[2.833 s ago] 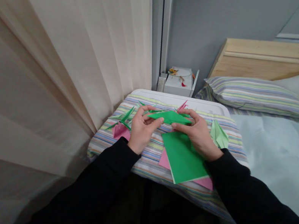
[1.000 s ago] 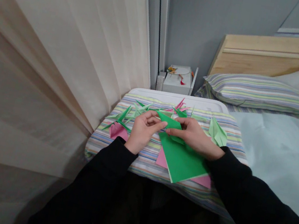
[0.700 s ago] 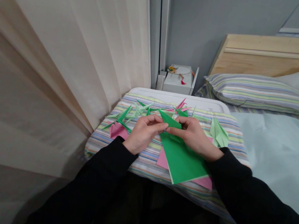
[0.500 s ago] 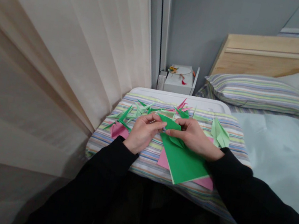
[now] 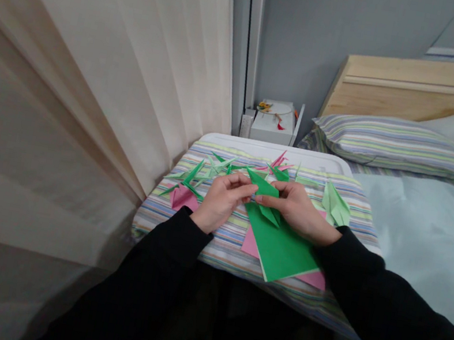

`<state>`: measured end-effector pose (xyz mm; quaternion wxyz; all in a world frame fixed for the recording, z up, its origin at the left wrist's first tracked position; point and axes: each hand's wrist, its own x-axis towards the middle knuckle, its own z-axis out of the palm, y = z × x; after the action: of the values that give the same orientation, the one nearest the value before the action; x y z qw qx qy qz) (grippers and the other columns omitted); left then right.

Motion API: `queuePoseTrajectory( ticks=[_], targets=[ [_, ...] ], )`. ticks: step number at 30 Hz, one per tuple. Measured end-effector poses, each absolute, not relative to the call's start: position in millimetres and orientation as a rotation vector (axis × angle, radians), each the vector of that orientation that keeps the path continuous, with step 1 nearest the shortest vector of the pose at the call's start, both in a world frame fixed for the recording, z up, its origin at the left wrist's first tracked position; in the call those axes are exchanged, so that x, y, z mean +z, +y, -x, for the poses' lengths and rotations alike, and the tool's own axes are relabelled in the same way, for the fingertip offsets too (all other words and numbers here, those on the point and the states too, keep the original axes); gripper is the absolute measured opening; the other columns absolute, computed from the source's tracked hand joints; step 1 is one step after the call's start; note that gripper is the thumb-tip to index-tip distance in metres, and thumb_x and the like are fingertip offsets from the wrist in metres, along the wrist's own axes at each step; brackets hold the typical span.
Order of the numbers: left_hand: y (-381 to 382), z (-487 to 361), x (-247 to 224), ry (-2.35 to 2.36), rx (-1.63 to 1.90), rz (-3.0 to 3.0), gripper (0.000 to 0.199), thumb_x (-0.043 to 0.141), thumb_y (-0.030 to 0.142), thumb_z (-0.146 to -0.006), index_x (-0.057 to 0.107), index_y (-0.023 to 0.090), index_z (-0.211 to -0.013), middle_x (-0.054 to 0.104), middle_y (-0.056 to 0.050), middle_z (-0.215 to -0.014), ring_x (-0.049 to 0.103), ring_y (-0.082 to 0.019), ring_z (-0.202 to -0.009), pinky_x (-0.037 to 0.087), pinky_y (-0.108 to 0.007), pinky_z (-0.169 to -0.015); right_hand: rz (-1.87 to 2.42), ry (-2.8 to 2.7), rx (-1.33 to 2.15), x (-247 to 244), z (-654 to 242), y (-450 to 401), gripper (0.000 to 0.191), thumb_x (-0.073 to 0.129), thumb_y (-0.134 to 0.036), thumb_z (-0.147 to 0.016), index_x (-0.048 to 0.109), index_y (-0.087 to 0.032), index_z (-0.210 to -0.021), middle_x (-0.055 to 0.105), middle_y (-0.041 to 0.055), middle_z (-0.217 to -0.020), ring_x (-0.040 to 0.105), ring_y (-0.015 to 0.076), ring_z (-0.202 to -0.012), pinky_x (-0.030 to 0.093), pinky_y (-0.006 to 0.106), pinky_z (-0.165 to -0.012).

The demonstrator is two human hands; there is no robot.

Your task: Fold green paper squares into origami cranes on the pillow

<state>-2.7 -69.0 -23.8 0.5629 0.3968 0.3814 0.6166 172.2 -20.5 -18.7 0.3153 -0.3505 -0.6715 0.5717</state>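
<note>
A partly folded piece of green origami paper (image 5: 263, 185) is pinched between my two hands above the table. My left hand (image 5: 224, 198) grips its left edge with thumb and fingertips. From the other side my right hand (image 5: 297, 209) pinches the same piece, thumb in front. Below lie flat green sheets (image 5: 284, 256), on top of pink sheets (image 5: 251, 243). Folded paper cranes in green (image 5: 188, 178) and pink (image 5: 277, 161) are spread behind and left of my hands. A pale green folded piece (image 5: 335, 204) lies to the right.
A striped cloth (image 5: 226, 240) covers the small white table (image 5: 278, 150). A beige curtain (image 5: 141, 61) hangs close on the left. To the right is a bed (image 5: 427, 229) with a striped pillow (image 5: 402, 143). A small white cabinet (image 5: 273, 126) stands behind the table.
The folded green piece has tilted a little between my fingers, showing more of its lower flap. Both hands keep their pinch, and the whole view has shifted slightly.
</note>
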Motion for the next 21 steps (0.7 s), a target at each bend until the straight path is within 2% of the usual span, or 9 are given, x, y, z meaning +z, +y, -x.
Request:
queuePoseTrajectory(
  ticks=[4, 15, 21],
  targets=[
    [-66.4, 3.6, -26.8, 0.894, 1.537, -0.898, 0.027, 0.090, 0.025, -0.064, 0.065, 0.016, -0.067, 0.060, 0.004, -0.066, 0.056, -0.007, -0.061, 0.044, -0.021, -0.063, 0.933, -1.846, 1.497, -18.4, -172.3, -21.1, 0.040, 0.084, -0.047, -0.071, 0.057, -0.018, -0.065, 0.043, -0.0064, -0.059, 0.034, 0.0095, -0.056, 0.026, 0.027, -0.052],
    [-64.9, 5.5, -23.4, 0.842, 1.651, -0.806, 0.025, 0.087, 0.019, -0.064, 0.063, 0.014, -0.060, 0.055, 0.004, -0.060, 0.052, -0.006, -0.059, 0.042, -0.018, -0.058, 0.913, -1.883, 1.502, -21.2, -172.6, -20.2, 0.043, 0.084, -0.046, -0.071, 0.051, -0.019, -0.062, 0.040, -0.0070, -0.060, 0.035, 0.0092, -0.056, 0.025, 0.027, -0.053],
    [-62.5, 10.5, -19.8, 0.820, 1.765, -0.668, 0.023, 0.088, 0.022, -0.066, 0.067, 0.015, -0.068, 0.060, 0.003, -0.070, 0.054, -0.005, -0.064, 0.046, -0.016, -0.062, 0.952, -1.900, 1.509, -17.6, -172.7, -23.4, 0.041, 0.084, -0.046, -0.071, 0.054, -0.019, -0.062, 0.045, -0.0057, -0.059, 0.038, 0.0097, -0.055, 0.026, 0.027, -0.052]
  ],
)
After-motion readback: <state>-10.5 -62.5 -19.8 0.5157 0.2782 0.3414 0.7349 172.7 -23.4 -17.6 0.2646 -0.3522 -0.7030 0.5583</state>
